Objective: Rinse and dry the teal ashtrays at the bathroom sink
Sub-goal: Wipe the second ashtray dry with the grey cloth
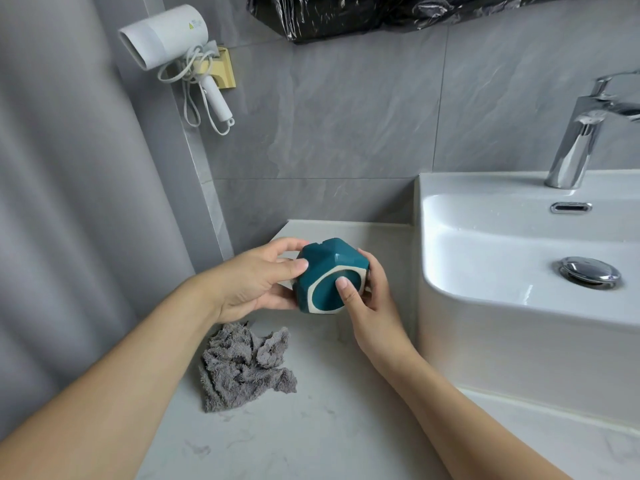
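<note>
Filling the whole backdrop is the grey tiled wall (346, 116), with a black plastic sheet (381, 15) bunched along its top edge. Below it runs the pale marble-look counter (311, 427), stretching from the near edge up to the wall. On the right sits the white sink (485, 306), a raised basin standing on the counter, its bowl wet, with a chrome faucet (581, 133) at the back rim, a chrome overflow slot (570, 207) under it, and a chrome drain plug (588, 271) in the bottom. Up on the left, a white hair dryer (166, 36) hangs in a yellowish wall holder (221, 69), cord looped beneath. Down on the counter, left of centre, lies a crumpled grey towel (242, 368), untouched by either hand.

Now the action: 2 bare forearms reach in from the bottom corners and meet above the counter, just left of the sink. Between them is 1 teal ashtray (329, 275), tipped on its side so its pale-ringed base faces the camera, a notch showing on its far rim. The left hand (249, 282) wraps the ashtray's left side, thumb on top, fingers curled underneath. The right hand (370, 303) grips the right side, thumb (346, 289) pressed flat on the teal disc of the base. The ashtray is held clear of the counter, above the towel's far edge.
</note>
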Demonstrator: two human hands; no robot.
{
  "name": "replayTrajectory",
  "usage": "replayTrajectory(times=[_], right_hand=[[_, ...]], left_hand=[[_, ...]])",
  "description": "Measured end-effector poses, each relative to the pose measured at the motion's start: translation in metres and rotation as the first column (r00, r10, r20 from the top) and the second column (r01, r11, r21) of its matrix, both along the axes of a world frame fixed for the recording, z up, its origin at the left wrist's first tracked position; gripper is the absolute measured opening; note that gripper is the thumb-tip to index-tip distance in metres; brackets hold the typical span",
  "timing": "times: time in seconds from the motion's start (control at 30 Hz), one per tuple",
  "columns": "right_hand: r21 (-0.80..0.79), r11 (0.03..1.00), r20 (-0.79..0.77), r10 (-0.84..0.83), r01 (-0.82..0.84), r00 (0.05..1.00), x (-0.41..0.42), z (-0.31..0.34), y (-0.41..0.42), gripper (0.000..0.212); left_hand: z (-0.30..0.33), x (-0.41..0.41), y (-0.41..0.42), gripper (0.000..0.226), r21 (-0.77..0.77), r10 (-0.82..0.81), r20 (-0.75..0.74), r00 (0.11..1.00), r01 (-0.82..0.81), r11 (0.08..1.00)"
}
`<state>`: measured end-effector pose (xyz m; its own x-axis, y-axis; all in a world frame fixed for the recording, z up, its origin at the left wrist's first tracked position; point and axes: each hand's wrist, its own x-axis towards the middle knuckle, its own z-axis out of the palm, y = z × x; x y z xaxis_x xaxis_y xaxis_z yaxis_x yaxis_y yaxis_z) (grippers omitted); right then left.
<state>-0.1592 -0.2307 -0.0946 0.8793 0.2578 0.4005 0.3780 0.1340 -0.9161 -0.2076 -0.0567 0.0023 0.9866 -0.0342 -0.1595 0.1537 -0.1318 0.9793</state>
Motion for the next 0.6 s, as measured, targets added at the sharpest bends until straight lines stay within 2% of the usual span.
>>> replayTrajectory(times=[0.13,0.3,0.37,0.5,0.6], right_hand=[[-0.022,0.987,-0.003,-0.158,0.158,0.987,-0.002,0.009,0.000,0.028],[-0.141,0.953,-0.014,-0.271,0.267,0.962,-0.007,0.013,-0.002,0.021],[-0.223,0.923,0.040,-0.313,0.314,0.949,-0.008,0.014,-0.001,0.018],[-0.459,0.796,0.167,-0.360,0.395,0.918,-0.009,0.013,-0.002,0.030],[-0.558,0.731,0.176,-0.358,0.393,0.917,-0.007,0.010,-0.002,0.036]], left_hand=[[-0.004,0.003,-0.017,0.022,0.129,0.106,0.103,0.989,-0.119,0.984],[-0.011,0.011,-0.023,0.026,0.260,0.127,0.102,0.987,-0.149,0.954],[-0.012,0.017,-0.022,0.016,0.267,0.147,0.065,0.987,-0.160,0.950],[-0.012,0.024,-0.019,0.026,0.240,0.124,-0.100,0.987,-0.097,0.966],[-0.015,0.027,-0.018,0.027,0.273,0.131,-0.181,0.975,-0.078,0.959]])
